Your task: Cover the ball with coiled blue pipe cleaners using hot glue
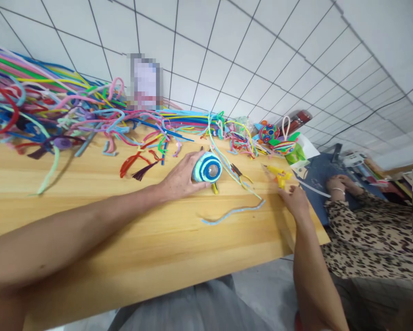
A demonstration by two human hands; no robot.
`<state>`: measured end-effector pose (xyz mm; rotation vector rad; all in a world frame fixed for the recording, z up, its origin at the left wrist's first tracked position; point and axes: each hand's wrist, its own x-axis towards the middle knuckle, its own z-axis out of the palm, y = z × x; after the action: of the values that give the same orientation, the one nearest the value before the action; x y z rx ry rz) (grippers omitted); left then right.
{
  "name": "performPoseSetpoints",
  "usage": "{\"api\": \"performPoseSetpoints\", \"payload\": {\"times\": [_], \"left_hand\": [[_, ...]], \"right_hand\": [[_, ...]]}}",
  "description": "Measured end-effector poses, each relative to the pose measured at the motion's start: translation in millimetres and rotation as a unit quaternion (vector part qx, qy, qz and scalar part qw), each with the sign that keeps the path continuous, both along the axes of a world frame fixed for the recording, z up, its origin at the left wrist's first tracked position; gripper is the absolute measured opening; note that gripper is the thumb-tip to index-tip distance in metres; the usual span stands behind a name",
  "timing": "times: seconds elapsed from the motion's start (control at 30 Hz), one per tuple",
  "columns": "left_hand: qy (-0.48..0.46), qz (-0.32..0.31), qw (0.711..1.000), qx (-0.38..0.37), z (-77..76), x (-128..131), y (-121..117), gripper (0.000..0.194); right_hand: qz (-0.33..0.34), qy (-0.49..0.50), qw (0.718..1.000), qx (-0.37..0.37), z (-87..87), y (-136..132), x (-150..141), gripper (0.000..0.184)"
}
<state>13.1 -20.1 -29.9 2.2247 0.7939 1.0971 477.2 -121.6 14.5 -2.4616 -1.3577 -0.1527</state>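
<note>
My left hand (pixel 180 179) is wrapped round a ball (pixel 202 164) coiled with pale green and blue pipe cleaners, a clear round patch showing at its centre. To the right, my right hand (pixel 297 203) grips the handle of a yellow glue gun (pixel 278 173), whose nozzle points left above the table. Between the two hands lie pliers (pixel 240 174) with yellow handles and a long pale green pipe cleaner (pixel 223 158). Nearer to me is a wavy light blue pipe cleaner (pixel 232 212).
Heaps of coloured pipe cleaners (pixel 71 105) line the wooden table's (pixel 140 248) back edge by the tiled wall. A dark red tassel (pixel 146 171) lies left of the ball. Finished colourful ornaments (pixel 268 132) sit at the back right. Another person's hands (pixel 340 184) rest at right.
</note>
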Motion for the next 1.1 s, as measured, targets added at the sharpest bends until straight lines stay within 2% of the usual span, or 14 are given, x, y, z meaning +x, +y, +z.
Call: {"api": "performPoseSetpoints", "payload": {"times": [0.07,0.1,0.17,0.23,0.3,0.37,0.43,0.5,0.57,0.67,0.77,0.93,1.1], "left_hand": [[-0.006,-0.007,1.000,0.002,-0.5,1,0,0.096],[-0.009,-0.010,1.000,0.003,-0.8,1,0,0.097],[-0.011,-0.015,1.000,0.004,-1.2,1,1,0.099],[-0.016,-0.022,1.000,0.002,-1.3,0,2,0.098],[-0.015,-0.024,1.000,-0.005,-1.0,0,2,0.098],[-0.017,-0.025,1.000,-0.007,-0.3,0,2,0.098],[-0.020,-0.025,0.999,-0.004,0.4,1,2,0.097],[-0.022,-0.025,0.999,-0.003,0.9,2,2,0.097],[-0.025,-0.026,0.999,-0.003,1.2,3,2,0.098],[-0.035,-0.030,0.999,-0.006,0.8,3,2,0.097],[-0.037,-0.028,0.999,-0.011,-0.9,3,2,0.096],[-0.038,-0.024,0.999,-0.013,-3.4,3,2,0.094],[-0.037,-0.026,0.999,0.004,-0.7,3,1,0.090]], "right_hand": [[-0.010,-0.018,1.000,0.012,1.4,-25,-11,0.075],[0.008,-0.023,0.999,0.026,1.0,-37,-23,0.072],[0.137,-0.003,0.986,0.099,-1.2,-56,-57,0.057],[0.300,0.033,0.948,0.104,-3.5,-68,-105,0.036],[0.437,0.051,0.895,0.069,-4.7,-70,-154,0.027],[0.513,0.058,0.856,0.021,-5.3,-65,-193,0.026],[0.547,0.068,0.834,-0.016,-5.6,-57,-215,0.016],[0.559,0.096,0.823,-0.036,-4.8,-50,-222,0.008],[0.541,0.156,0.825,-0.050,-1.3,-46,-221,0.011],[0.466,0.271,0.840,-0.059,10.0,-42,-219,0.012],[0.407,0.349,0.844,-0.029,25.2,-30,-220,0.017],[0.381,0.367,0.849,0.017,44.8,6,-221,0.026],[0.389,0.364,0.845,0.045,50.1,45,-220,0.031]]}}
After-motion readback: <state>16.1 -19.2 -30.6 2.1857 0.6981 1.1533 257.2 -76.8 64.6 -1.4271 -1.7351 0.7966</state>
